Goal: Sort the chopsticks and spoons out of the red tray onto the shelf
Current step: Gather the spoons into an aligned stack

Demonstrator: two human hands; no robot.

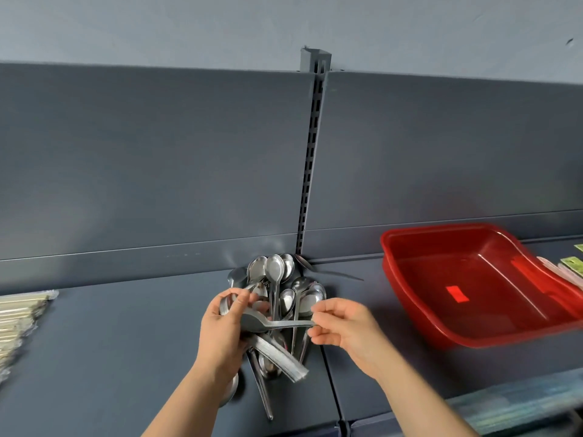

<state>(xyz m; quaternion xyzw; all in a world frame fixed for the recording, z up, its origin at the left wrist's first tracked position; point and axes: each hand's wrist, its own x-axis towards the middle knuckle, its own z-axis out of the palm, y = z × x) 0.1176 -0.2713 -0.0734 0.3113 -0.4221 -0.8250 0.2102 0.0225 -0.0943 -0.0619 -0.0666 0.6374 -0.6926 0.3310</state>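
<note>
**One spoon between your two hands**

Your right hand (344, 329) pinches the handle end of a single metal spoon (277, 324) with thumb and fingertips. The spoon lies sideways, and its bowl touches your left hand (222, 332). Your left hand has its fingers curled tight around a stack of spoons (280, 357); the handles stick out down and to the right. Both hands are just above a pile of spoons (274, 275) lying on the dark shelf (126, 342), close to the back wall. To the right on the shelf sits the red tray (389, 272), with no spoons showing in it. Far to your left, at the edge of the view, lie wrapped chopsticks (15, 323).
</note>
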